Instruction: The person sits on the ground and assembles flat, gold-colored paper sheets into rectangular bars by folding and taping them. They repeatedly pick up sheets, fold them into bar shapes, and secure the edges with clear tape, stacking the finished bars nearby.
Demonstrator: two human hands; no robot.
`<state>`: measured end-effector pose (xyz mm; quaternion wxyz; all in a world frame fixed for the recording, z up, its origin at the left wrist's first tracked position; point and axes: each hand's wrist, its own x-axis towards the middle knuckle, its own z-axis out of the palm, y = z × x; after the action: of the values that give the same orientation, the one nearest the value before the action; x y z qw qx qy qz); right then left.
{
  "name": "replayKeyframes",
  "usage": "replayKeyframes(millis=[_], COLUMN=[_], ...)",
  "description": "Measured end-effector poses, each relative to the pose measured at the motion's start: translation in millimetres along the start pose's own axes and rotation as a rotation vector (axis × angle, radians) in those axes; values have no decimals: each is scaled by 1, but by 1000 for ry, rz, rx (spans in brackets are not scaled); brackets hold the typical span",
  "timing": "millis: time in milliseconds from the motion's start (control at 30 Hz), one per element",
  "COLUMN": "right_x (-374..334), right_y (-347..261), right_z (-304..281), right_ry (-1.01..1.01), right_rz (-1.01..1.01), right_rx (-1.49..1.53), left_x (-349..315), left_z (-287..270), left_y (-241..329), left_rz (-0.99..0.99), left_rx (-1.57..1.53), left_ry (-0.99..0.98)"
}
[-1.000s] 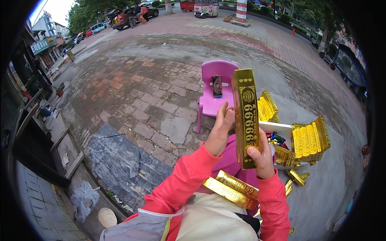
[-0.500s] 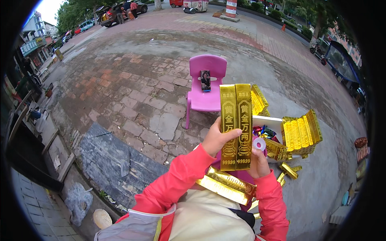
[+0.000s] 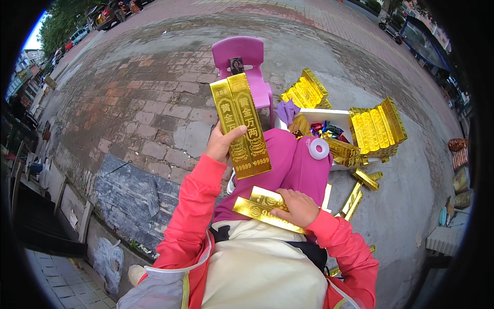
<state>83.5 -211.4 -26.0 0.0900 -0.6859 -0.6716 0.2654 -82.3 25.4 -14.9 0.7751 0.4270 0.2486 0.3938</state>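
My left hand grips two long gold foil bars, held side by side and tilted in front of me, thumb across their printed faces. Two more gold foil bars lie across my lap. My right hand is on their right part, thumb over the nearer bar and fingers over the other; its palm side is hidden. A roll of clear tape rests around my right knee, apart from both hands.
Ahead stands a pink plastic chair with a phone propped on it. A white box at the right holds colourful foil pieces. Gold bars are stacked around it; loose gold bars lie on the ground. A dark board lies left.
My left hand has moved the two bars leftward and tilted them. My right hand has left the bars' lower right side and come down onto the bars on my lap. The view has tipped downward.
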Motion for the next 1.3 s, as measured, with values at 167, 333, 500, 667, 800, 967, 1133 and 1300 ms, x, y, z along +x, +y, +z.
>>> replayKeyframes(millis=[167, 333, 500, 667, 800, 967, 1133, 1300], right_x=[-4, -27, 0, 17, 25, 34, 36, 39], right_y=[5, 13, 30, 43, 43, 40, 40, 49], right_z=[-39, -92, -96, -87, -75, -55, -46, -47], right_ry=[-78, 58, 247, 334, 368, 323, 333, 349], right_rz=[-92, 12, -1, -56, 77, 93, 141, 86], right_rx=[185, 631, 1385, 1648, 1652, 1717, 1615, 1484], left_x=[1, 3, -9, -25, -22, -14, -5, -2], left_z=[-2, -8, 9, 25, 27, 25, 31, 39], left_y=[-6, -3, -25, -55, -72, -89, -107, -121], left_rz=[38, -15, -69, -154, -211, -203, -31, 280], left_rx=[52, 24, 153, 191, 169, 176, 534, 1001], left_ry=[34, 41, -97, -155, -141, -163, -158, -35])
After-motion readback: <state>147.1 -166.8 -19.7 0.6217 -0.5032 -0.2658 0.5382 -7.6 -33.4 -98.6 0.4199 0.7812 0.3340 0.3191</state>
